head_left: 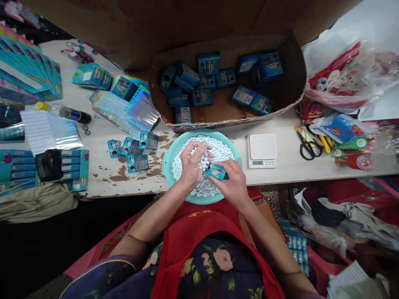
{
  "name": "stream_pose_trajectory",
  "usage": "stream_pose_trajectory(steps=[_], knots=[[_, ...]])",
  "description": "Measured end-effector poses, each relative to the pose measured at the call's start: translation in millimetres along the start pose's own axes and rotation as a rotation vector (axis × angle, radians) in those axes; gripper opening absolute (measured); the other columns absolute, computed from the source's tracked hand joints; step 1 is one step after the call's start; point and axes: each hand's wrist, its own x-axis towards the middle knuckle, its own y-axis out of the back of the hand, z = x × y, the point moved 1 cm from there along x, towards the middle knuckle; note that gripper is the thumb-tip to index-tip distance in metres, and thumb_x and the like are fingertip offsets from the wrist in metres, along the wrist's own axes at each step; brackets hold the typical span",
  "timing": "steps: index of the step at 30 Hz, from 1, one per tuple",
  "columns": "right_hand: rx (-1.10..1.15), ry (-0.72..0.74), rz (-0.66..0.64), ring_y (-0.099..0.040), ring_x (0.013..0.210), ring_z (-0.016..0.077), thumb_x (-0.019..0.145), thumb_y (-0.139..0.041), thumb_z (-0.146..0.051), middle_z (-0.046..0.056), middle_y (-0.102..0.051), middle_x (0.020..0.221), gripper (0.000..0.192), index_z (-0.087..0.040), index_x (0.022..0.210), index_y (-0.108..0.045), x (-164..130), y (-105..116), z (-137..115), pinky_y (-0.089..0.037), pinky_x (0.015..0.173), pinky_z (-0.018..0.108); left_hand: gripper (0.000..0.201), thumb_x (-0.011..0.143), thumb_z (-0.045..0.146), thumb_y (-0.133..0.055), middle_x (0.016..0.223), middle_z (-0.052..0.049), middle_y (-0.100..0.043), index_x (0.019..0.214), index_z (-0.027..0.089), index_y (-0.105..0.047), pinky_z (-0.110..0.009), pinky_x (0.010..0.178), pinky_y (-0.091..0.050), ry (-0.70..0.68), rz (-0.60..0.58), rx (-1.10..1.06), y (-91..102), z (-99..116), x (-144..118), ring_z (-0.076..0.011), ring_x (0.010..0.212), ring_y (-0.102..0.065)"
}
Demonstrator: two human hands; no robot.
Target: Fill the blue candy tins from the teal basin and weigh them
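Note:
A turquoise basin [165,164] full of small white candies [201,141] stands at the table's front edge. Over it, my left hand [193,162] is cupped and closed around several of these candies. My right hand [232,178] grips a small blue candy box [217,171], tilted on its side, with its open end toward the left hand's candies. The two hands nearly meet above the basin. Left of the basin lie several similar small boxes [137,162] with round holes in their ends.
Behind the basin, a cardboard box [224,122] holds several blue candy boxes. A white digital scale [262,150] and black scissors [308,145] lie to the right. Shiny holographic bags [124,110] and a dark-capped bottle [75,114] are on the left.

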Motion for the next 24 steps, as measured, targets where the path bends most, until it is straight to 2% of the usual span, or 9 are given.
stream_pose_trajectory(steps=[6, 11, 17, 24], knots=[[0.061, -0.047, 0.019, -0.062, 0.09, 0.0231, 0.079, -0.074, -0.035, 0.006, -0.066, 0.095, 0.031, -0.023, 0.106, -0.065, -7, -4, -2, -0.05, 0.08, 0.037, 0.031, 0.08, 0.038, -0.07, 0.059, 0.003, -0.058, 0.065, 0.017, -0.053, -0.024, 0.058, -0.049, -0.063, -0.018, 0.03, -1.1, 6, -6, -0.0105, 0.056, -0.061], [0.091, -0.073, 0.01, -0.062, 0.092, 0.0232, 0.078, -0.075, -0.033, 0.006, -0.066, 0.097, 0.033, -0.023, 0.108, -0.065, -10, -7, -2, -0.05, 0.082, 0.038, 0.029, 0.081, 0.038, -0.069, 0.058, 0.003, -0.057, 0.067, 0.018, -0.054, -0.024, 0.058, -0.049, -0.086, -0.038, 0.063, 1.6, 3, -7, -0.0094, 0.054, -0.057], [0.134, -0.096, -0.002, -0.063, 0.093, 0.0229, 0.078, -0.075, -0.032, 0.005, -0.067, 0.098, 0.033, -0.025, 0.109, -0.065, -7, -10, -2, -0.05, 0.083, 0.038, 0.03, 0.084, 0.039, -0.066, 0.065, 0.0, -0.06, 0.064, 0.017, -0.06, -0.025, 0.062, -0.051, -0.122, -0.041, 0.118, 6.8, 1, -9, -0.0107, 0.06, -0.061], [0.148, -0.086, -0.002, -0.063, 0.093, 0.0219, 0.076, -0.078, -0.028, 0.005, -0.067, 0.099, 0.035, -0.024, 0.109, -0.065, -6, -10, -1, -0.051, 0.083, 0.037, 0.025, 0.082, 0.043, -0.067, 0.066, 0.001, -0.062, 0.087, 0.019, -0.063, -0.026, 0.058, -0.052, -0.121, -0.039, 0.093, 7.4, 1, -7, -0.0121, 0.059, -0.063]])
